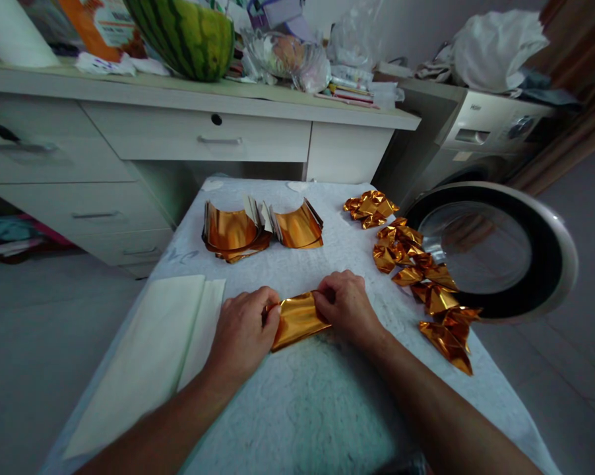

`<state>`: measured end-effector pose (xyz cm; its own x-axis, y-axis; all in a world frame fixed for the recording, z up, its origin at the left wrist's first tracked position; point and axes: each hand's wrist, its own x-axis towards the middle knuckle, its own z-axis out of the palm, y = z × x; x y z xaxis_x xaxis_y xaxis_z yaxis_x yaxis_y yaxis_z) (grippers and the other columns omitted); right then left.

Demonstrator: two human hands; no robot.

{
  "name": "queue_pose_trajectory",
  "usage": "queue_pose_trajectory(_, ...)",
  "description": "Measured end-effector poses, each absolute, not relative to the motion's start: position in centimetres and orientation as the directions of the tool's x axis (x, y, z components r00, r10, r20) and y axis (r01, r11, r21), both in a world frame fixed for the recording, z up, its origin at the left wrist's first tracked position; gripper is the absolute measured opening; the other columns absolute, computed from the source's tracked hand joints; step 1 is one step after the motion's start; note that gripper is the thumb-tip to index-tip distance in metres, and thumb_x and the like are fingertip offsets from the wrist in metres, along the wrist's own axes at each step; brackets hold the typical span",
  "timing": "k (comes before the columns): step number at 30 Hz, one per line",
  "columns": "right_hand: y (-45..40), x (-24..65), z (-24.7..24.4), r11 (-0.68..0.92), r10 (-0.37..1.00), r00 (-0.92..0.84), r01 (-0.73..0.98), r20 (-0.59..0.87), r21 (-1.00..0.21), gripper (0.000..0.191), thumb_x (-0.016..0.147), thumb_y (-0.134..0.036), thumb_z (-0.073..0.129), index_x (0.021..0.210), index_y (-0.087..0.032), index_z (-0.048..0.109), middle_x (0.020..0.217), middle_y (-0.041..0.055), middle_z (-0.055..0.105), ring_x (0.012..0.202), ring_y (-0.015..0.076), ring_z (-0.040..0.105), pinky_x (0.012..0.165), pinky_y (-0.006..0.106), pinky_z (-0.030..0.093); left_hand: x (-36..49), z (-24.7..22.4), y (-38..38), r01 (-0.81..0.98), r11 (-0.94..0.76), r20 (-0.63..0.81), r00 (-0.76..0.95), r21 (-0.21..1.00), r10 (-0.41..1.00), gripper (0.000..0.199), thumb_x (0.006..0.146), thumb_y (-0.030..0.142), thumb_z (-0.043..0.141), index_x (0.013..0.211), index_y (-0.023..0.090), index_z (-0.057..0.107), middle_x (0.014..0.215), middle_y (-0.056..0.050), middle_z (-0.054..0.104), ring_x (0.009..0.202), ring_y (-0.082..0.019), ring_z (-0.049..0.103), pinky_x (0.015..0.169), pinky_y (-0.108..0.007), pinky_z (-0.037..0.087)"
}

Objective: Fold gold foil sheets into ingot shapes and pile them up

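A flat, folded piece of gold foil paper (300, 318) lies near the middle of the cloth-covered table (337, 409). My left hand (245, 330) pinches its left end between thumb and fingers. At the right end, my right hand (347, 303) grips it the same way, fingertips partly hidden. Beyond my hands stand two curved stacks of gold foil sheets, a left stack (233, 231) and a right stack (300, 225). Several folded gold foil pieces (399, 244) are strewn along the table's right side. Left of my left hand lie pale paper sheets (144, 343).
A white desk with drawers (218, 135) runs behind the table. On it are a cut watermelon (188, 39), an orange packet (104, 30) and plastic bags (354, 39). To the right, a washing machine (475, 132) has its round door (567, 264) swung out beside the table.
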<state>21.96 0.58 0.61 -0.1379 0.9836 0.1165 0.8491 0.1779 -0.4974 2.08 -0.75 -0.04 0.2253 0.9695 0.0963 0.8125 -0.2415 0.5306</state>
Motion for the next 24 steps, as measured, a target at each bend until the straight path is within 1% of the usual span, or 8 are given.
queue_pose_trajectory(5, 0.61, 21.86, 0.07, 0.182, 0.983, -0.143, 0.872, 0.118, -0.455, 0.013, 0.081, -0.02, 0.062, 0.069, -0.019, 0.066, 0.072, 0.0018, 0.066, 0.078, 0.0181, 0.051, 0.076, 0.033, 0.026, 2.02, -0.51, -0.88, 0.834, -0.272, 0.109, 0.251, 0.48, 0.962, 0.008, 0.087, 0.019, 0.051, 0.09, 0.023, 0.058, 0.08, -0.001, 0.068, 0.078, -0.022, 0.06, 0.074, -0.034, 0.036)
queue_pose_trajectory(10, 0.63, 21.79, -0.09, 0.154, 0.987, -0.122, 0.903, 0.104, -0.402, 0.013, 0.082, -0.025, 0.064, 0.071, -0.019, 0.064, 0.076, 0.0028, 0.066, 0.08, 0.0198, 0.051, 0.074, 0.034, 0.025, 1.98, -0.41, -0.89, 0.841, -0.3, 0.127, 0.272, 0.451, 0.954, 0.006, 0.086, 0.02, 0.053, 0.086, 0.023, 0.059, 0.082, -0.001, 0.068, 0.082, -0.023, 0.059, 0.075, -0.034, 0.034)
queue_pose_trajectory(15, 0.58, 21.8, -0.07, 0.133, 0.991, -0.112, 0.913, 0.077, -0.386, 0.013, 0.084, -0.028, 0.064, 0.075, -0.019, 0.064, 0.08, 0.0044, 0.065, 0.083, 0.0213, 0.05, 0.073, 0.034, 0.025, 1.95, -0.37, -0.84, 0.831, -0.32, 0.133, 0.292, 0.455, 0.947, 0.011, 0.087, 0.02, 0.052, 0.086, 0.024, 0.062, 0.083, -0.001, 0.068, 0.083, -0.023, 0.058, 0.075, -0.035, 0.033)
queue_pose_trajectory(18, 0.54, 21.86, -0.21, 0.113, 0.992, -0.083, 0.922, 0.097, -0.37, 0.009, 0.083, -0.03, 0.065, 0.083, -0.021, 0.064, 0.089, 0.0057, 0.062, 0.088, 0.0235, 0.049, 0.074, 0.034, 0.026, 1.89, -0.49, -0.87, 0.835, -0.318, 0.145, 0.283, 0.449, 0.948, 0.012, 0.087, 0.021, 0.052, 0.086, 0.025, 0.064, 0.084, -0.001, 0.069, 0.083, -0.023, 0.058, 0.077, -0.036, 0.032)
queue_pose_trajectory(21, 0.53, 21.89, -0.41, 0.081, 0.99, -0.035, 0.932, 0.133, -0.354, 0.019, 0.081, -0.033, 0.068, 0.094, -0.02, 0.061, 0.098, 0.008, 0.058, 0.093, 0.0258, 0.047, 0.076, 0.035, 0.029, 1.86, -0.56, -0.93, 0.842, -0.309, 0.148, 0.271, 0.442, 0.951, 0.012, 0.087, 0.021, 0.053, 0.086, 0.025, 0.065, 0.084, -0.001, 0.069, 0.083, -0.023, 0.058, 0.079, -0.037, 0.031)
queue_pose_trajectory(22, 0.53, 21.89, -0.43, 0.077, 0.99, -0.031, 0.931, 0.134, -0.357, 0.021, 0.08, -0.033, 0.068, 0.095, -0.02, 0.061, 0.099, 0.0082, 0.057, 0.094, 0.026, 0.047, 0.077, 0.035, 0.029, 1.87, -0.57, -0.95, 0.845, -0.307, 0.151, 0.267, 0.438, 0.952, 0.013, 0.087, 0.021, 0.054, 0.087, 0.026, 0.065, 0.085, -0.001, 0.069, 0.084, -0.023, 0.058, 0.08, -0.038, 0.031)
queue_pose_trajectory(24, 0.53, 21.85, -0.36, 0.095, 0.99, -0.048, 0.92, 0.13, -0.379, 0.017, 0.081, -0.03, 0.067, 0.095, -0.021, 0.061, 0.1, 0.0077, 0.057, 0.095, 0.0257, 0.046, 0.078, 0.035, 0.029, 1.9, -0.59, -1.01, 0.852, -0.305, 0.164, 0.259, 0.427, 0.952, 0.013, 0.087, 0.022, 0.054, 0.087, 0.026, 0.066, 0.085, -0.001, 0.069, 0.084, -0.023, 0.058, 0.08, -0.039, 0.03)
